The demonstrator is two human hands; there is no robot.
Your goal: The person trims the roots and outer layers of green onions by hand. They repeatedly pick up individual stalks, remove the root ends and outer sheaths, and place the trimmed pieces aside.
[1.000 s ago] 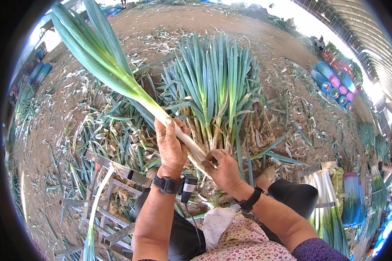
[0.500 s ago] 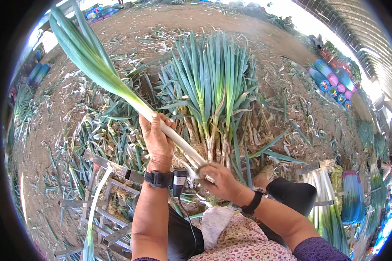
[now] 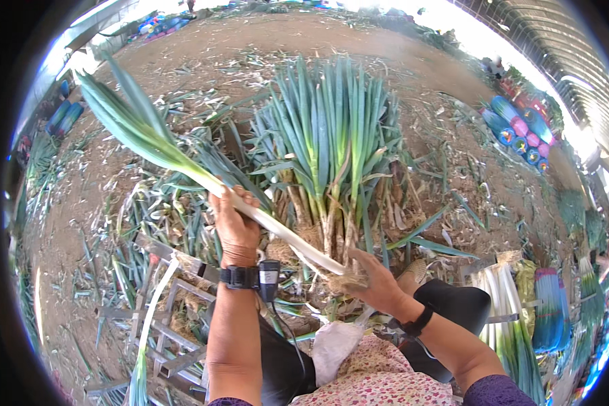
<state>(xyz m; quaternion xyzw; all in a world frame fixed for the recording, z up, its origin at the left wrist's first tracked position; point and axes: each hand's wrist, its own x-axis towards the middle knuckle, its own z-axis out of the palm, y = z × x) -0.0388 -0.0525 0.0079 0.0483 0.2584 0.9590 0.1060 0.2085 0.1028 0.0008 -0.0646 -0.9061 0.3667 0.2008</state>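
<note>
We've 1 leek point(image 3: 287, 235) aslant, leaves to 10 o'clock, roots point(image 3: 345, 280) nr centre, toward 5. Our L hand point(image 3: 237, 229)'s wrapped round its shank; R hand point(image 3: 384, 289)'s half-open at roots, can't tell if gripping. 1 clump point(image 3: 328, 128) at 12; 1 loose leek point(image 3: 154, 294) at 8.

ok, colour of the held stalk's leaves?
Leaves green, yellower toward the white stalk; best in head view.

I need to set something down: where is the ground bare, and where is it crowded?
Mostly bare: the brown dirt beyond the standing leeks, running right toward the blue-wrapped bundles. Crowded: leaf litter left of those leeks, near the left hand, and the metal frame with a loose leek across it.
</note>
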